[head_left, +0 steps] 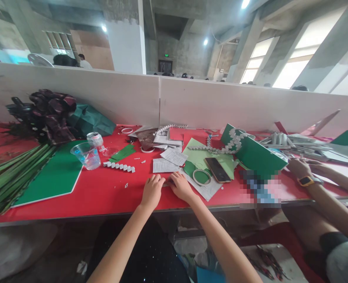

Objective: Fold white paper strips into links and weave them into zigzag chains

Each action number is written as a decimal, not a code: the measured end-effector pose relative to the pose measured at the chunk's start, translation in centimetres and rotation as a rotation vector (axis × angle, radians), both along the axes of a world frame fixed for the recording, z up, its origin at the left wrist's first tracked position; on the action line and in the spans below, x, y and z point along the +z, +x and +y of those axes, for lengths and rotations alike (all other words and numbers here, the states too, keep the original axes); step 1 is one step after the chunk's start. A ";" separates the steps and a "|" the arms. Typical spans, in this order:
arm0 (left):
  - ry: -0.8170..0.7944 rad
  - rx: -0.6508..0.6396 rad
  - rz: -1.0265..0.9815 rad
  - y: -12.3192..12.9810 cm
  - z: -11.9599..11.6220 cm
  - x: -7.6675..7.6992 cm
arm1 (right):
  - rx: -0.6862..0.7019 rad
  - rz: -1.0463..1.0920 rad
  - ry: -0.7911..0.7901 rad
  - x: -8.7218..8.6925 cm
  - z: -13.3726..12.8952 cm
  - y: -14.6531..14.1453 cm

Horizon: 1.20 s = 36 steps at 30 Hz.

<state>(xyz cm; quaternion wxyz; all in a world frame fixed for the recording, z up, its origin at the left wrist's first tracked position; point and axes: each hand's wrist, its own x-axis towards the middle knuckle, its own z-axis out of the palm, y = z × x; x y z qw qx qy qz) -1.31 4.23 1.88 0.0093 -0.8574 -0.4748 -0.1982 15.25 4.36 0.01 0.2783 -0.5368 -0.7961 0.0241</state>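
My left hand (152, 192) and my right hand (180, 186) are close together near the front edge of the red table (109, 202). The fingers of both are curled and closed. A small bit of something thin shows between them, too hidden to name. Just beyond my fingers lie printed paper pieces (165, 166). Beside my right hand are a white ring (202, 183) and a smartphone (218, 170) on light green paper (195, 146). A folded paper chain (119, 167) rests beyond my left hand, with small paper scraps around it.
On the left are a plastic cup (87, 159), a can (95, 140), a green board (53, 179) and long green leaves (17, 173). A standing green board (259, 157) is on the right, beside a co-worker's hand (299, 168). A white partition (221, 106) runs behind.
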 end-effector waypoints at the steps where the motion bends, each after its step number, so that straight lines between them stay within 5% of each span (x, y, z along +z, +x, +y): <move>1: 0.023 -0.016 0.024 0.2 -0.3 0.2 | -0.003 0.002 0.000 0.0 0.0 0.0; 9: -0.029 0.016 0.009 -0.1 -1.8 -1.1 | 0.006 0.035 -0.020 0.3 -0.1 0.0; 14: -0.104 -0.083 -0.099 -1.6 -1.9 -2.0 | -0.012 0.025 -0.053 0.3 0.0 0.0; 22: -0.189 -0.167 -0.143 -2.4 -1.2 -1.9 | 0.000 0.047 -0.046 0.2 0.1 0.1; 36: -0.182 -0.123 -0.174 -2.2 -1.4 -2.4 | 0.030 0.063 -0.020 0.0 0.4 0.3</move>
